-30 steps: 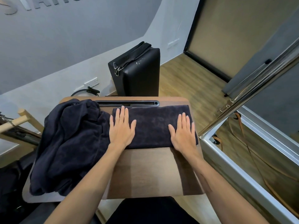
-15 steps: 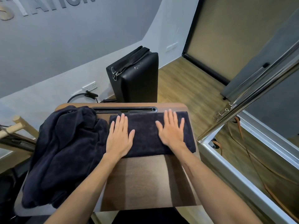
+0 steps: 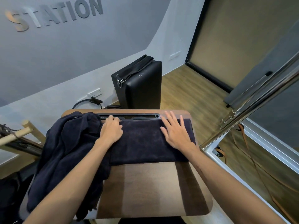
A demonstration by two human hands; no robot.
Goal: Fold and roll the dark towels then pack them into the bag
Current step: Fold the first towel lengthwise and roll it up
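Head view: the folded towel (image 3: pixel 145 143) is a dark navy rectangle lying flat across the far half of the table (image 3: pixel 153 191). The left hand (image 3: pixel 111 130) rests on its far left corner, fingers (image 3: pixel 113 119) curled over the towel's far edge (gripping it). The right hand (image 3: pixel 176 131) lies flat on the right part, fingers straight and spread. A heap of towels (image 3: pixel 64 156) lies just left.

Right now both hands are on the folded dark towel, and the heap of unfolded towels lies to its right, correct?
Not quite. In the head view the heap of unfolded towels lies left of the folded dark towel. The left hand and right hand are indeed on it.
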